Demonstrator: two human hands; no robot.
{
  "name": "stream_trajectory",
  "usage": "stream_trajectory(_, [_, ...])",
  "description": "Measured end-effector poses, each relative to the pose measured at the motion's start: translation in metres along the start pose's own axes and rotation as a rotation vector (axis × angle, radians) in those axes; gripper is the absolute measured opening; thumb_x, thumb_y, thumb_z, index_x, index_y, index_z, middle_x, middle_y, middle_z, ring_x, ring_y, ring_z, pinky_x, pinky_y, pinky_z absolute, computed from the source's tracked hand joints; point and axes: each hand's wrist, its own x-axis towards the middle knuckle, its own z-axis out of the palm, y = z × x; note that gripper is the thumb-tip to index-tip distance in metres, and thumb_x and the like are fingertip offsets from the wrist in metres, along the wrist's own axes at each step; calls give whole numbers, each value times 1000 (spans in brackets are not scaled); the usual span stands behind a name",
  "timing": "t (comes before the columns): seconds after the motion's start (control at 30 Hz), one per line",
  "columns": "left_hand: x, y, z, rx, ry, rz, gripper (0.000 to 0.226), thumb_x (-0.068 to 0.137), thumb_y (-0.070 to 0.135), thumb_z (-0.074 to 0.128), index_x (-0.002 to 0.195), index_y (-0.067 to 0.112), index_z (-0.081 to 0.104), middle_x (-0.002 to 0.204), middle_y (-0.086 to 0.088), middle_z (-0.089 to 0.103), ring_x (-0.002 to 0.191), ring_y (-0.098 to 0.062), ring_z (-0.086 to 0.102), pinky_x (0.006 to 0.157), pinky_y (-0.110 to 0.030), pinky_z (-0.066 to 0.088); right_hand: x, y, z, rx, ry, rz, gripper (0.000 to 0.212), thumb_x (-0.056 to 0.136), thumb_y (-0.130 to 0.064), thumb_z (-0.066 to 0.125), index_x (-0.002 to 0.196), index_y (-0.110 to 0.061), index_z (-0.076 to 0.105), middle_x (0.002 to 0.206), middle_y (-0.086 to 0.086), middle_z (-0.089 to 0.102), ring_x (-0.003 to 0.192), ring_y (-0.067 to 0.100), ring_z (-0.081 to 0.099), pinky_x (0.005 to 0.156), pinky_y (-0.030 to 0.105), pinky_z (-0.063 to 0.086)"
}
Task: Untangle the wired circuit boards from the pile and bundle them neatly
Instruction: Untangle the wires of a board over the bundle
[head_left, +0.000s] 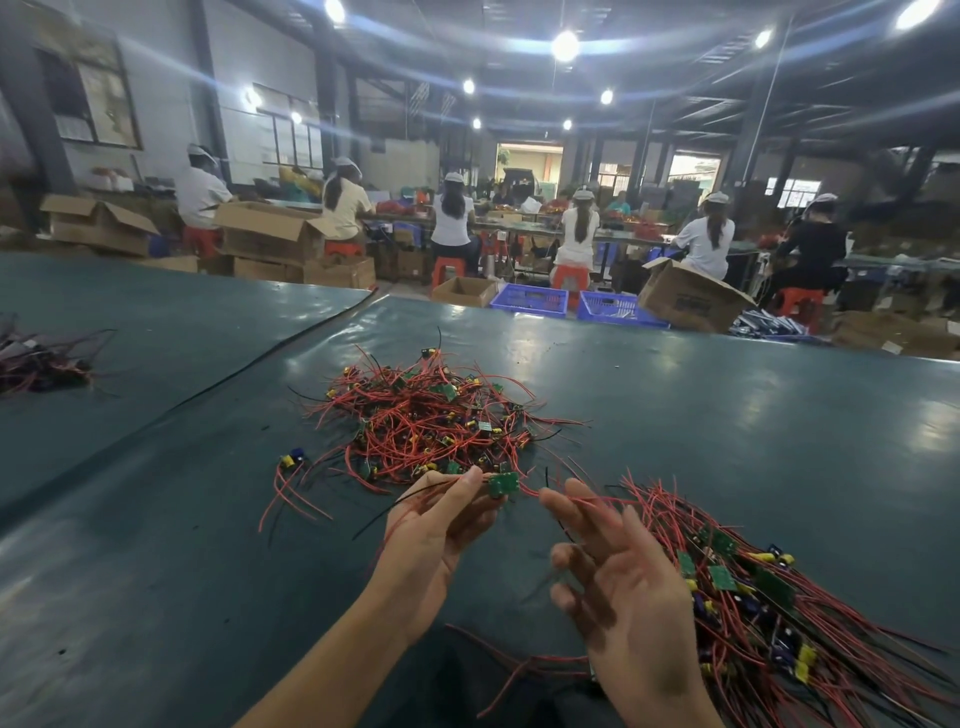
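A tangled pile (431, 421) of small green circuit boards with red and black wires lies mid-table. Just in front of it my left hand (441, 525), palm up, pinches one green board (503, 484) at its fingertips, with a black wire trailing down to the left. My right hand (618, 587) is beside it, and its upper fingertips pinch the red wire that runs from that board. To the right lies a straightened bundle (753, 582) of boards and red wires. One loose board (292, 460) with red wires sits left of the pile.
The table (156, 571) has a dark green cover with a seam running diagonally at left. Another dark wire heap (41, 358) lies at the far left edge. Loose red wires (519, 670) hang at the near edge. Seated workers, cardboard boxes and blue crates fill the background.
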Motion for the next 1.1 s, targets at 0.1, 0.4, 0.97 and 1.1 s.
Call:
stream_trajectory(0.1, [-4,-1,3,14,-79,-11,5,67,15,74,66,14,69,91,-17,73,81,-23,73,63,-23,57,1,3,1,1,79,-38,51,82,-48,51,121,-19,65,114,2,72,60,8,57,48,23,39])
stream_trajectory(0.4, [-9,-11,8,47,-120,-73,17,65,11,75,72,7,61,94,-20,72,79,-22,73,61,-24,57,5,7,4,-51,253,-63,30,78,-27,64,102,-11,73,92,7,75,46,7,51,36,18,35])
stream_trajectory(0.97, [-13,-10,10,298,-264,-79,41,71,34,73,95,0,73,77,-12,71,60,-14,65,56,-21,52,9,23,6,-358,254,-189,19,78,-37,64,79,-27,80,82,6,77,75,20,73,77,37,57])
stream_trajectory(1.1, [-14,-19,7,487,-271,49,22,75,19,75,90,4,74,82,-12,73,71,-15,68,63,-22,52,10,25,6,-376,331,-160,19,86,-22,68,72,-25,81,80,7,77,80,23,74,83,44,58])
